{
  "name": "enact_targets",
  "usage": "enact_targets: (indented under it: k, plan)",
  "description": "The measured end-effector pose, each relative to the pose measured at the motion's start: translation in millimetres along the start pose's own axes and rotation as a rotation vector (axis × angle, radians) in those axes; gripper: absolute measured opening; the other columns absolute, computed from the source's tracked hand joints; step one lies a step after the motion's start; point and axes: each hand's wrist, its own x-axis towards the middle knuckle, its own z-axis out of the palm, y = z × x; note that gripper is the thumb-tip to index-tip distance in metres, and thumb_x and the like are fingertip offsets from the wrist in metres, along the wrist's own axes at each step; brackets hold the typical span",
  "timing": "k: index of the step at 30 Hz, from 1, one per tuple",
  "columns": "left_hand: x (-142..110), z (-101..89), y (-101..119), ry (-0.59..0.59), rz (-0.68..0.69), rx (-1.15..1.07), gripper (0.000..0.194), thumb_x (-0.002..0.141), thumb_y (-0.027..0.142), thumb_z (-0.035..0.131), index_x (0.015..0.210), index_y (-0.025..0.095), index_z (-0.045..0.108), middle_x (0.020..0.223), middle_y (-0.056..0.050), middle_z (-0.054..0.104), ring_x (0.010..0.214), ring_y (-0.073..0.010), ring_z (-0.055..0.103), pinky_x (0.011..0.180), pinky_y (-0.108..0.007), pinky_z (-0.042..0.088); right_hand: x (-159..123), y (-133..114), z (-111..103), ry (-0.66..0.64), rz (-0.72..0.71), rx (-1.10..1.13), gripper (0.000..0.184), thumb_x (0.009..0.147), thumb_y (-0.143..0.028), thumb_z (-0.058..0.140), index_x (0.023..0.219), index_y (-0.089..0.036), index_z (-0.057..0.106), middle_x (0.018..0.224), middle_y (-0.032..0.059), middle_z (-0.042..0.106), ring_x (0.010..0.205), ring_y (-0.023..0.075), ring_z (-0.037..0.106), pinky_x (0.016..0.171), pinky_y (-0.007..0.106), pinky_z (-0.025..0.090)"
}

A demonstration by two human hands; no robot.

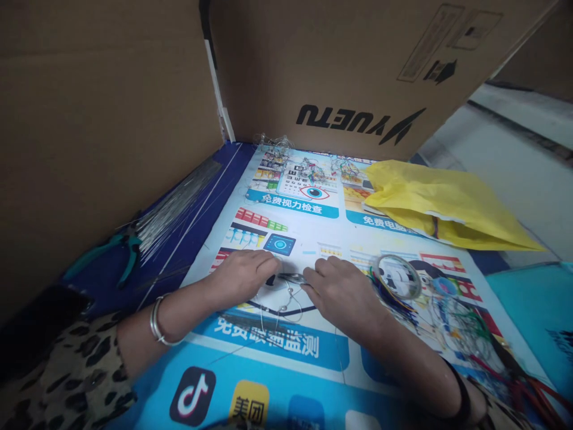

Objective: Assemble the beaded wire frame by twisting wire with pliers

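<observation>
My left hand (248, 276) is closed, its fingertips pinched together near a slim shiny metal piece (292, 278). The other end of that piece runs into my right hand (338, 289), which is closed around it. Its exact kind is unclear. Just below and between the hands hang thin wire loops with small pearl-like beads (290, 291). Whatever lies inside the left fingers is too small to make out. Several grey wires (262, 327) lie on the printed sheet (331, 239) beneath my hands.
Left, teal-handled pliers (129, 257) lie beside a bundle of straight wires (172, 206). Tangled wire scraps (313, 170) sit at the back. A clear tape roll (398, 276), coloured wires (470, 325) and a yellow bag (447, 200) are on the right. Cardboard walls (322, 65) stand behind and left.
</observation>
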Motion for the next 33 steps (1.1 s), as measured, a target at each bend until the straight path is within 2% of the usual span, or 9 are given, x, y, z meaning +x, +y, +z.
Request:
enact_targets:
  k: [7, 16, 21, 25, 33]
  plan:
    - [-2.6, 3.4, -1.1, -0.044, -0.064, -0.062, 0.02, 0.082, 0.008, 0.038, 0.086, 0.017, 0.055, 0.079, -0.003, 0.06, 0.073, -0.0157, 0.056, 0.065, -0.026, 0.042, -1.3, 1.1, 4.7, -0.003, -0.019, -0.016, 0.011, 0.086, -0.022, 0.049, 0.083, -0.02, 0.059, 0.077, 0.0038, 0.058, 0.073, 0.0189, 0.046, 0.06, 0.032, 0.023]
    - [0.3, 0.7, -1.0, -0.02, -0.017, -0.101, 0.023, 0.081, 0.006, 0.036, 0.085, 0.016, 0.056, 0.075, -0.003, 0.06, 0.07, -0.0159, 0.055, 0.062, -0.027, 0.043, -1.7, 1.2, 5.5, 0.019, -0.023, -0.011, 0.009, 0.085, -0.02, 0.051, 0.08, -0.019, 0.058, 0.075, 0.0035, 0.058, 0.071, 0.0175, 0.045, 0.059, 0.031, 0.022]
    - [-0.1, 3.9, -4.8, -0.061, -0.14, -0.241, 0.02, 0.084, 0.009, 0.036, 0.088, 0.016, 0.054, 0.078, -0.002, 0.061, 0.07, -0.0145, 0.056, 0.062, -0.025, 0.044, -4.8, 4.9, 2.0, 0.032, -0.021, 0.009, 0.016, 0.088, -0.028, 0.048, 0.083, -0.019, 0.06, 0.077, 0.0045, 0.059, 0.074, 0.0176, 0.048, 0.062, 0.031, 0.025]
    - [3.0, 3.4, -6.6, -0.076, -0.232, -0.353, 0.015, 0.089, 0.019, 0.037, 0.086, 0.016, 0.052, 0.076, -0.002, 0.061, 0.067, -0.0129, 0.056, 0.061, -0.024, 0.044, -6.5, 6.3, 0.4, 0.012, -0.035, -0.016, 0.012, 0.086, -0.025, 0.05, 0.084, -0.019, 0.06, 0.076, 0.0046, 0.059, 0.072, 0.0172, 0.048, 0.06, 0.03, 0.024]
    - [5.5, 2.3, -5.5, -0.125, -0.29, -0.329, 0.014, 0.089, 0.021, 0.039, 0.086, 0.016, 0.051, 0.076, -0.001, 0.061, 0.068, -0.0136, 0.057, 0.061, -0.024, 0.044, -9.8, 7.0, 0.5, -0.012, -0.067, -0.022, 0.006, 0.084, -0.018, 0.053, 0.079, -0.019, 0.058, 0.075, 0.0035, 0.058, 0.07, 0.0171, 0.046, 0.059, 0.03, 0.024]
